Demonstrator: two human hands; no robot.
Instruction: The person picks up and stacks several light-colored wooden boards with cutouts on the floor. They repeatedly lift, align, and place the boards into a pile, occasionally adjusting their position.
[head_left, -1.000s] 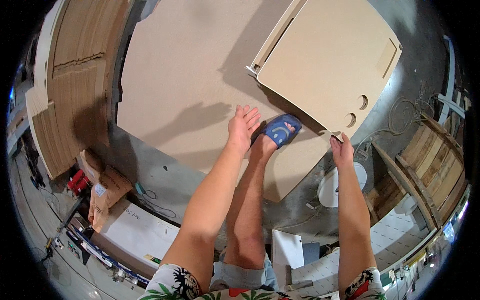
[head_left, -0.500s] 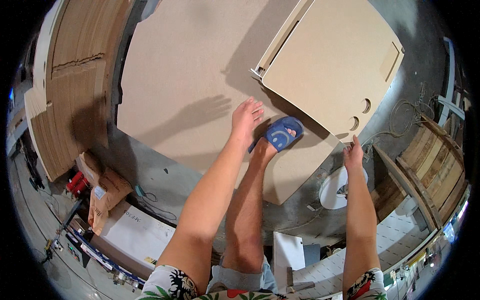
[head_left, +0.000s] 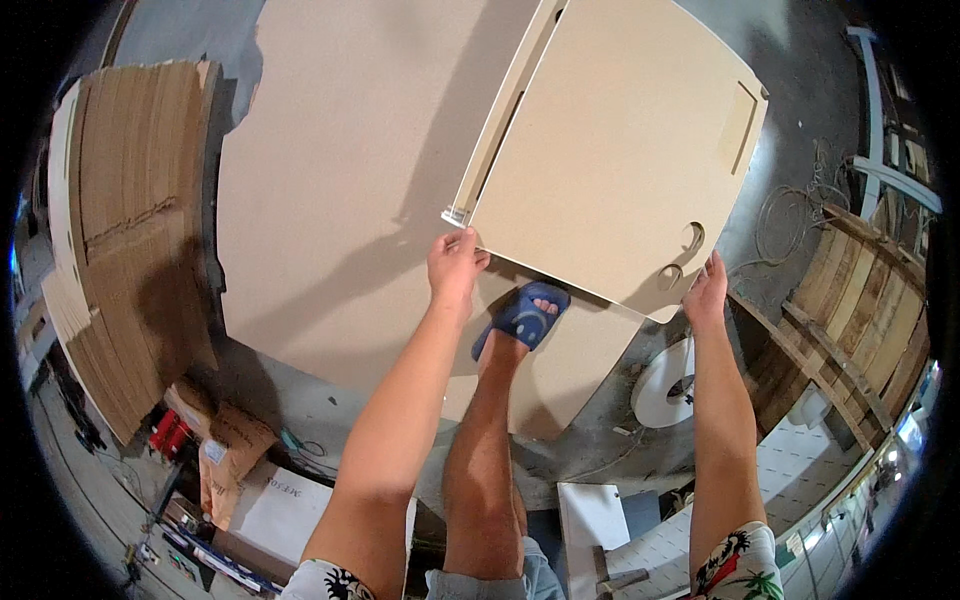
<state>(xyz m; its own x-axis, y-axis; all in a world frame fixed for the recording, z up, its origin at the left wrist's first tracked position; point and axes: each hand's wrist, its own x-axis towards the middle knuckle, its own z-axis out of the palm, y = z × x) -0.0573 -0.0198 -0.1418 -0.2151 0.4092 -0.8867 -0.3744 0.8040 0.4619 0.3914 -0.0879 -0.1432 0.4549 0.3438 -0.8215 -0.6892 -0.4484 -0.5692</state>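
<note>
A tan wooden panel [head_left: 610, 150] with pale edge banding lies on a larger tan board [head_left: 320, 200]. It has two crescent-shaped marks by its near right corner and a rectangular recess at the far right. A narrow gap runs down its left side beside a strip. My left hand [head_left: 457, 272] has its fingers curled at the panel's near left corner. At the near right corner, my right hand [head_left: 706, 292] grips the side edge; part of its fingers is hidden. My foot in a blue slipper [head_left: 528, 315] stands on the board between my hands.
A tall stack of boards [head_left: 140, 210] stands at the left. A roll of white edging [head_left: 660, 385] and a wooden pallet [head_left: 850, 330] are at the right, with loose cord [head_left: 790, 225] on the floor. A brown paper sack [head_left: 230, 450] lies at the lower left.
My left hand, open and off the panel before, has come to its near left corner. The panel appears lower and further left in view. My right hand stays at the right corner.
</note>
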